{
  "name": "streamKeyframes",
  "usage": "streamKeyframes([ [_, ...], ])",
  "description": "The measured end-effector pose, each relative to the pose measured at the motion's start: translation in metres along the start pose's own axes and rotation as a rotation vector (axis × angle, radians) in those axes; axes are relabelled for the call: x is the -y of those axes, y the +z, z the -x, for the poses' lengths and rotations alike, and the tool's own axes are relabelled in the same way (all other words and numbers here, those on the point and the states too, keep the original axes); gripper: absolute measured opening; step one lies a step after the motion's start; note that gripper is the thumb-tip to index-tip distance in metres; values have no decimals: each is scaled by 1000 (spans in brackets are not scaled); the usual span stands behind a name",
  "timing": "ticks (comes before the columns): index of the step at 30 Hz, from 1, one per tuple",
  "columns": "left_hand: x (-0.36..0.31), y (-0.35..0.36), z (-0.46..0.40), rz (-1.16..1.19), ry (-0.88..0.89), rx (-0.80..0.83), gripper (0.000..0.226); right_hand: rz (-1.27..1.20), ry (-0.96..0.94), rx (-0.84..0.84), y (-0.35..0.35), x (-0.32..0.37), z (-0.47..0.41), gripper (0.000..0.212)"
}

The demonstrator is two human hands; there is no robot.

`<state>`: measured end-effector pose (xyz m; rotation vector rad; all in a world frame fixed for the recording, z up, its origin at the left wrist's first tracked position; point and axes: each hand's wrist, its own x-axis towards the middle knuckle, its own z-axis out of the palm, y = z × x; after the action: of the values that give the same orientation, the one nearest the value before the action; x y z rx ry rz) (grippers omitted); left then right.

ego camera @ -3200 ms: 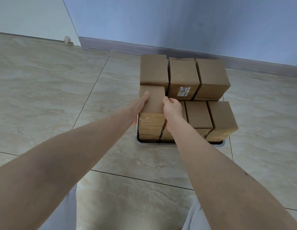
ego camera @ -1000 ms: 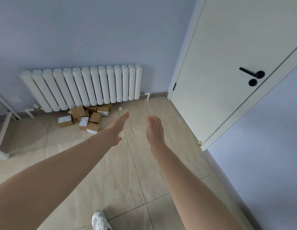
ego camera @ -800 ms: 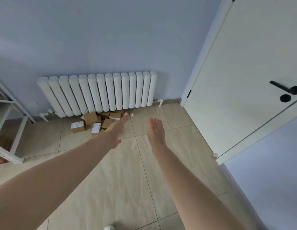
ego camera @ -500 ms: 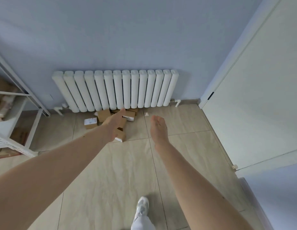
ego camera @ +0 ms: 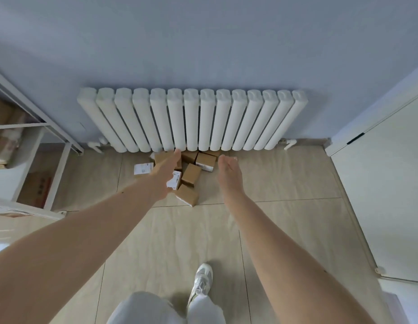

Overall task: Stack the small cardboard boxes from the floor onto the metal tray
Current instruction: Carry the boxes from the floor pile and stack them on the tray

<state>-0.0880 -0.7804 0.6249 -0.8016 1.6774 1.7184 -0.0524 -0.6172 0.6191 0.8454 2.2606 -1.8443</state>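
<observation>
Several small brown cardboard boxes lie in a loose pile on the tiled floor just below the radiator; some show white labels. My left hand is stretched forward with straight fingers, in front of the left part of the pile and hiding a few boxes. My right hand is also held out flat, to the right of the pile. Both hands hold nothing and are well above the floor. The metal tray is out of view.
A white column radiator hangs on the blue wall. A white metal shelf frame with cartons stands at the left. A white door is at the right. My white shoe steps forward on the beige tiles.
The view swung away from the tray stack toward the radiator and came closer to the box pile. Both hands let go of the stacked box and are now held out with nothing in them.
</observation>
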Motion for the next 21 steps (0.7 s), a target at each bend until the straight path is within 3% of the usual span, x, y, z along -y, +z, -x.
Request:
streamKeyframes([
  [6,-8,-20,-126,-30,-114,-42,92,45,70,8,70,-31,-99,31],
  [9,3,-28,-192,-44,-162,-45,88,21,150,-6,100,-67,-145,19],
  [16,67,-52,-356,-126,-273,-10,81,-69,316,-89,174,-174,-257,31],
  [21,135,-55,-457,-126,-337,-41,75,6,321,-114,216,-272,-327,15],
])
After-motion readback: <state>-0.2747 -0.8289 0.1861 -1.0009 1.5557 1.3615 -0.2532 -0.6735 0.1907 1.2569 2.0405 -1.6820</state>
